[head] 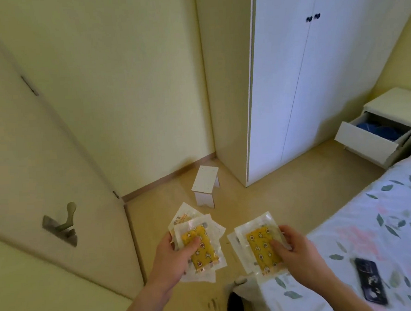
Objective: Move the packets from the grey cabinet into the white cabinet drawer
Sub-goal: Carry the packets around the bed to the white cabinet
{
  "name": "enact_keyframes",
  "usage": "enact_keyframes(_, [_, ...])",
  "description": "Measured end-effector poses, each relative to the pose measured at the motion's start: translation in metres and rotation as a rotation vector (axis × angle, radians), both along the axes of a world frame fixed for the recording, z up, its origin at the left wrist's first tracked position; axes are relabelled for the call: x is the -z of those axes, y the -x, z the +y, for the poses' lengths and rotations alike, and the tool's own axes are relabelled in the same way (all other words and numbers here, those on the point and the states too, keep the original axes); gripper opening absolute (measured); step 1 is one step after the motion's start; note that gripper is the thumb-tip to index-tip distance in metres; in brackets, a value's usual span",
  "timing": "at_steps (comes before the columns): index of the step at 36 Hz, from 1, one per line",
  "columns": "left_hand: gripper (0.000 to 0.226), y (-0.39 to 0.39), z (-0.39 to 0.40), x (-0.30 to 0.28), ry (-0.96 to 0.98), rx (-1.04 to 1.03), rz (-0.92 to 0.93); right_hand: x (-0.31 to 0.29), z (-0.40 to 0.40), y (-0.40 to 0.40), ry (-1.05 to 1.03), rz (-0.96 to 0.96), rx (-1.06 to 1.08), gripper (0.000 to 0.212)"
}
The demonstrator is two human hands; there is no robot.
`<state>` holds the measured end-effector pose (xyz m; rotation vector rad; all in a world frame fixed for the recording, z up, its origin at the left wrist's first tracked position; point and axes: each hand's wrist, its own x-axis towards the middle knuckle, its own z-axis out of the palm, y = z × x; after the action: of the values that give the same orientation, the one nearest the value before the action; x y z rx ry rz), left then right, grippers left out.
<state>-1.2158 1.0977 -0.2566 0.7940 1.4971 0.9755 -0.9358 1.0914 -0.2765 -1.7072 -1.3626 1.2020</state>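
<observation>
1. The left hand (175, 260) is clamped on a fanned stack of clear packets (197, 240), thumb pressed on the top one, which shows a yellow patterned insert.
2. The right hand (294, 251) grips a second, smaller stack of packets (255, 243) of the same kind, thumb lying across the yellow face and fingers curled round the right edge.
3. The two stacks are held side by side above the floor, near each other but not touching.
4. Both forearms reach in from the bottom edge of the view.
5. The white cabinet (394, 110), a low bedside unit, stands at the right edge of the room, just beside the bed (372, 229).
6. Its top drawer (369, 138) is pulled out and something blue lies inside it; what it is cannot be told.
7. A tall white wardrobe (315, 76) with two dark knobs stands closed between the bedside unit and the room's corner.
8. A small white stool (205, 185) sits on the floor near the corner, just beside the wardrobe's left side.
9. A door (44, 165) with a metal lever handle (64, 224) fills the left side.
10. A dark phone-like object (371, 280) lies on the leaf-printed bedcover near the bed's lower edge; it is blurred.
11. The grey cabinet is out of view.
</observation>
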Motion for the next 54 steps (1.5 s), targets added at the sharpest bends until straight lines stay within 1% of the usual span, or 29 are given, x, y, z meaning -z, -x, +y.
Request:
enact_keyframes(5, [0.037, 0.007, 0.086, 0.003, 0.056, 0.002, -0.036, 0.002, 0.081, 0.008, 0.037, 0.043, 0.015, 0.01])
enact_keyframes(8, [0.041, 0.01, 0.143, 0.003, 0.056, 0.0, -0.047, -0.003, 0.136, 0.008, 0.053, 0.026, -0.008, 0.011])
enact_keyframes(12, [0.035, 0.007, 0.204, 0.004, 0.059, 0.022, -0.057, -0.01, 0.199, 0.006, 0.038, 0.007, -0.013, 0.011])
enact_keyframes(20, [0.036, -0.008, 0.336, 0.013, 0.091, 0.186, -0.077, -0.012, 0.305, -0.007, 0.04, -0.037, 0.074, 0.009])
enact_keyframes(24, [0.033, -0.02, 0.411, 0.017, 0.057, 0.319, -0.067, -0.008, 0.351, -0.017, 0.056, -0.074, 0.172, 0.009])
enact_keyframes(27, [0.036, -0.031, 0.473, 0.021, 0.041, 0.411, -0.066, -0.005, 0.385, -0.024, 0.053, -0.117, 0.262, 0.008])
enact_keyframes(29, [0.034, -0.043, 0.51, 0.023, 0.049, 0.467, -0.05, -0.005, 0.403, -0.03, 0.06, -0.143, 0.328, 0.007])
enact_keyframes(35, [0.025, -0.116, 0.596, 0.017, 0.01, 0.717, -0.016, -0.005, 0.434, -0.065, 0.061, -0.208, 0.499, 0.01])
enact_keyframes(39, [0.033, -0.18, 0.637, 0.014, 0.019, 0.905, -0.021, -0.007, 0.442, -0.102, 0.061, -0.202, 0.639, 0.015])
enact_keyframes(43, [0.042, -0.249, 0.672, 0.019, 0.046, 0.969, -0.042, -0.004, 0.453, -0.146, 0.068, -0.139, 0.8, 0.015])
enact_keyframes(45, [0.039, -0.284, 0.687, 0.022, 0.118, 0.985, -0.12, 0.001, 0.462, -0.172, 0.084, -0.109, 0.853, 0.014])
enact_keyframes(48, [0.031, -0.335, 0.708, 0.023, 0.296, 1.005, -0.258, 0.012, 0.479, -0.213, 0.087, -0.076, 0.915, 0.015])
enact_keyframes(51, [0.034, -0.388, 0.726, 0.028, 0.386, 1.026, -0.302, 0.021, 0.497, -0.257, 0.079, -0.06, 0.945, 0.016])
enact_keyframes(54, [0.038, -0.44, 0.745, 0.03, 0.397, 1.062, -0.278, 0.02, 0.515, -0.303, 0.072, -0.037, 0.96, 0.017])
